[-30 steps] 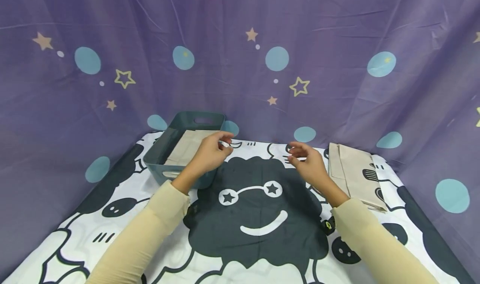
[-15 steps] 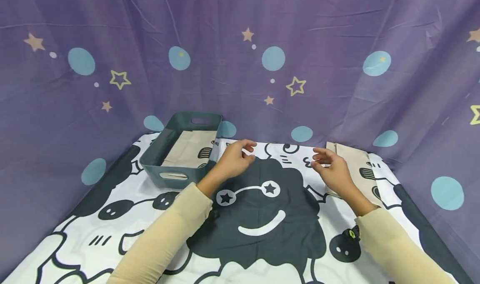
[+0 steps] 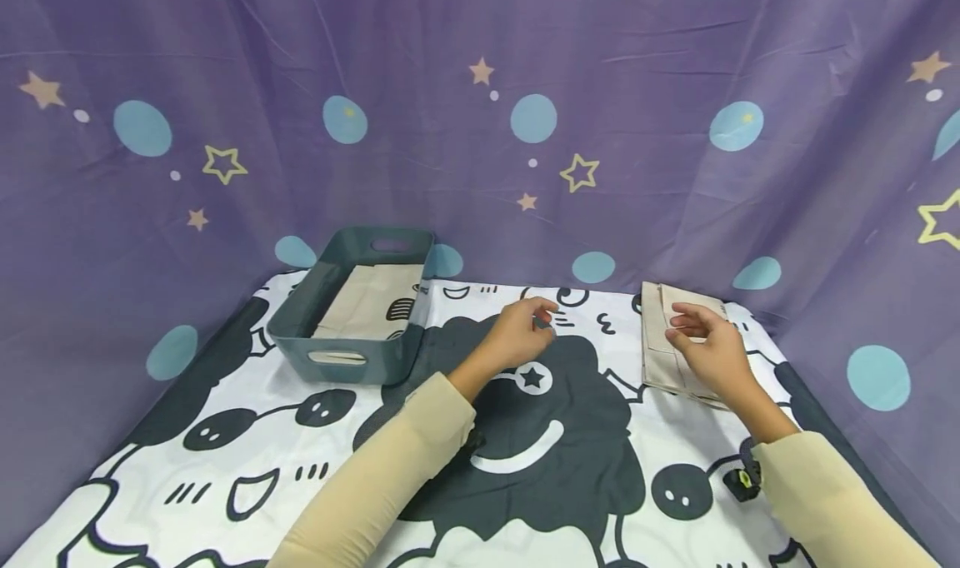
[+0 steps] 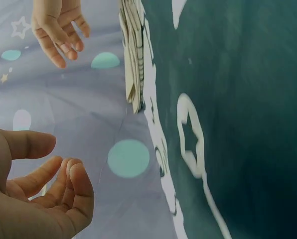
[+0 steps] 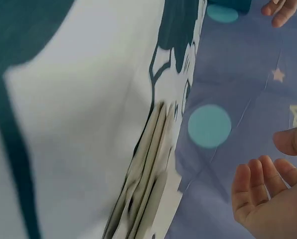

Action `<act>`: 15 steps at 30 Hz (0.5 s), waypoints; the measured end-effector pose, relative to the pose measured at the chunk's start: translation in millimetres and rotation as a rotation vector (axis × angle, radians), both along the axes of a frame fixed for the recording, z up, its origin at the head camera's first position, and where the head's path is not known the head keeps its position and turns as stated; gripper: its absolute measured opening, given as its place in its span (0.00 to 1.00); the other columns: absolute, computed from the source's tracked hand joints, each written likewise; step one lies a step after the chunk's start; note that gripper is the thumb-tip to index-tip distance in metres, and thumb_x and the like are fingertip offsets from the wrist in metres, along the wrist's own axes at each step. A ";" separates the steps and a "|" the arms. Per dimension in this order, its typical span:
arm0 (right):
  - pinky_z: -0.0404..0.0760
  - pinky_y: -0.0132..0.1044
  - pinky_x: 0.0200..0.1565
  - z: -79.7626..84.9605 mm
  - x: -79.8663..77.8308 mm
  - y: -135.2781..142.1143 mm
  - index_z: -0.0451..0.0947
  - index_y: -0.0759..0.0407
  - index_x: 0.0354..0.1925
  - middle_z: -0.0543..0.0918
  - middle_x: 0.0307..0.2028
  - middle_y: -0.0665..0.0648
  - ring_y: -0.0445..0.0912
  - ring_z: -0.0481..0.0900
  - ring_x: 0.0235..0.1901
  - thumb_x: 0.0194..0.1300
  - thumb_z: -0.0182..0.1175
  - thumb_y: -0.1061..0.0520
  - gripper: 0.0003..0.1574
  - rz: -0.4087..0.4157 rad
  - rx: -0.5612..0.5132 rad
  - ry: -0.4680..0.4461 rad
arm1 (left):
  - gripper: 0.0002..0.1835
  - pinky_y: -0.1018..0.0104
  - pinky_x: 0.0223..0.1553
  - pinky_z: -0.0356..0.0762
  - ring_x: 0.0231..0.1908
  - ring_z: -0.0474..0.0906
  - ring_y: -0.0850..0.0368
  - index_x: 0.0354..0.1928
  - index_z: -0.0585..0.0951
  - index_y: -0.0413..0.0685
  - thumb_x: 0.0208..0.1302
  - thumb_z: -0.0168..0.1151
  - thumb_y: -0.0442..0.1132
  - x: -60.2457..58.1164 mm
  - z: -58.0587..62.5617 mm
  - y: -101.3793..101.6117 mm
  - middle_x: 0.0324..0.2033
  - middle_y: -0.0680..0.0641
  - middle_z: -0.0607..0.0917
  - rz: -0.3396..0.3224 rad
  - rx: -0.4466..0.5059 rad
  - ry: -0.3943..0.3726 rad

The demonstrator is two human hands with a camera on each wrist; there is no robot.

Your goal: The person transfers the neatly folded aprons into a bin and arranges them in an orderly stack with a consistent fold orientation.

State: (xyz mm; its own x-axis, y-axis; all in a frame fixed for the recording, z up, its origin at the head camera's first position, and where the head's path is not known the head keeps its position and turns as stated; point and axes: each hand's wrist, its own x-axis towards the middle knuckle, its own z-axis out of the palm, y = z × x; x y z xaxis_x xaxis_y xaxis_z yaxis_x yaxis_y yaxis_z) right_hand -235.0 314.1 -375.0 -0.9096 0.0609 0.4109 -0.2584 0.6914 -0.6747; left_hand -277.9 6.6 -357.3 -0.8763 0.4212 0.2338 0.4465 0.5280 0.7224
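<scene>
Both hands are bare, with fingers loosely bent and nothing between them. My left hand point(image 3: 517, 335) hovers over the dark printed figure in the middle of the table. Farther right, my right hand point(image 3: 712, 350) hangs above a flat stack of folded beige pieces point(image 3: 658, 360), overlapping it in the head view. Several layered folds of that beige stack point(image 5: 146, 174) show in the right wrist view, below the fingers. A grey-green bin point(image 3: 300, 358) on the left holds more flat beige pieces point(image 3: 367, 301) with black print.
A white cloth point(image 3: 300, 460) with black cartoon figures covers the table. Behind it hangs a purple curtain point(image 3: 450, 168) with stars and blue dots. A small black item with a yellow-green mark point(image 3: 742, 480) is at the right sleeve cuff.
Both hands have moved to the right: the left away from the bin to the table's middle, the right over the beige stack. The view has turned slightly right.
</scene>
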 end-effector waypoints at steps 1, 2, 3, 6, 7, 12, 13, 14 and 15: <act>0.72 0.18 0.37 -0.5 0.9 3.5 0.75 0.69 0.64 0.85 0.49 0.71 0.56 0.85 0.46 0.69 0.64 0.62 0.27 -0.010 0.002 -0.001 | 0.21 0.64 0.40 0.79 0.38 0.81 0.55 0.62 0.80 0.43 0.67 0.61 0.33 0.1 -1.3 3.8 0.49 0.44 0.85 -0.006 -0.001 -0.002; 0.73 0.18 0.36 -1.1 1.6 7.2 0.75 0.69 0.64 0.85 0.49 0.71 0.51 0.85 0.44 0.70 0.64 0.62 0.27 -0.018 -0.002 -0.003 | 0.21 0.64 0.40 0.79 0.38 0.81 0.56 0.62 0.80 0.43 0.67 0.61 0.33 -0.3 -3.1 7.7 0.48 0.44 0.85 -0.012 0.000 -0.003; 0.73 0.19 0.35 -1.6 2.5 10.8 0.75 0.69 0.64 0.85 0.49 0.71 0.43 0.84 0.43 0.70 0.64 0.62 0.27 -0.026 -0.002 -0.007 | 0.21 0.64 0.40 0.79 0.39 0.81 0.55 0.62 0.81 0.43 0.67 0.62 0.33 -0.8 -4.9 11.6 0.48 0.44 0.85 -0.016 0.001 -0.006; 0.73 0.18 0.35 -3.5 4.6 21.5 0.75 0.69 0.64 0.84 0.49 0.71 0.26 0.76 0.37 0.70 0.64 0.62 0.27 -0.039 -0.010 -0.007 | 0.21 0.64 0.43 0.79 0.41 0.82 0.54 0.61 0.81 0.43 0.67 0.62 0.34 -3.0 -10.7 23.1 0.48 0.43 0.86 -0.023 0.002 -0.012; 0.73 0.17 0.35 -4.1 5.1 24.9 0.75 0.70 0.63 0.84 0.48 0.72 0.22 0.74 0.37 0.69 0.64 0.62 0.27 -0.041 -0.013 -0.004 | 0.20 0.64 0.44 0.78 0.42 0.82 0.53 0.61 0.81 0.43 0.67 0.62 0.34 -3.9 -12.7 26.6 0.48 0.43 0.86 -0.022 0.001 -0.013; 0.74 0.16 0.34 -8.6 5.2 43.2 0.75 0.73 0.62 0.84 0.47 0.73 0.17 0.71 0.35 0.68 0.64 0.64 0.26 -0.062 -0.014 -0.003 | 0.20 0.67 0.46 0.77 0.44 0.82 0.54 0.59 0.83 0.43 0.64 0.62 0.32 -7.5 -21.8 40.5 0.46 0.44 0.87 -0.004 -0.005 -0.018; 0.73 0.16 0.34 -9.5 5.2 47.2 0.75 0.73 0.62 0.84 0.47 0.74 0.17 0.71 0.34 0.68 0.64 0.64 0.26 -0.071 -0.010 -0.006 | 0.20 0.68 0.46 0.77 0.45 0.82 0.54 0.59 0.83 0.43 0.64 0.62 0.32 -8.0 -23.5 42.9 0.46 0.45 0.87 -0.002 -0.004 -0.021; 0.73 0.16 0.34 -10.8 4.7 51.4 0.75 0.73 0.62 0.84 0.47 0.74 0.17 0.71 0.34 0.69 0.64 0.64 0.26 -0.079 -0.009 -0.012 | 0.20 0.68 0.46 0.77 0.45 0.82 0.55 0.58 0.83 0.43 0.63 0.62 0.32 -8.5 -24.8 45.3 0.45 0.46 0.87 0.001 -0.002 -0.026; 0.73 0.16 0.33 -12.0 4.5 55.5 0.75 0.73 0.62 0.84 0.46 0.73 0.17 0.71 0.33 0.68 0.64 0.64 0.26 -0.091 -0.004 -0.017 | 0.20 0.69 0.45 0.77 0.45 0.82 0.55 0.58 0.83 0.43 0.63 0.62 0.32 -8.9 -26.3 47.6 0.44 0.46 0.87 0.001 0.001 -0.032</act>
State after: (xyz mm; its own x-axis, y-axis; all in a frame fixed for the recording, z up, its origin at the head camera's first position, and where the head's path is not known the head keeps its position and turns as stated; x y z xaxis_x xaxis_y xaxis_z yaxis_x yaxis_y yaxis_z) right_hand -230.5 369.5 -387.0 -0.9069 0.1455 0.3953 -0.1830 0.7091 -0.6810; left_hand -286.7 54.1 -383.6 -0.8840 0.4197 0.2059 0.4222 0.5277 0.7370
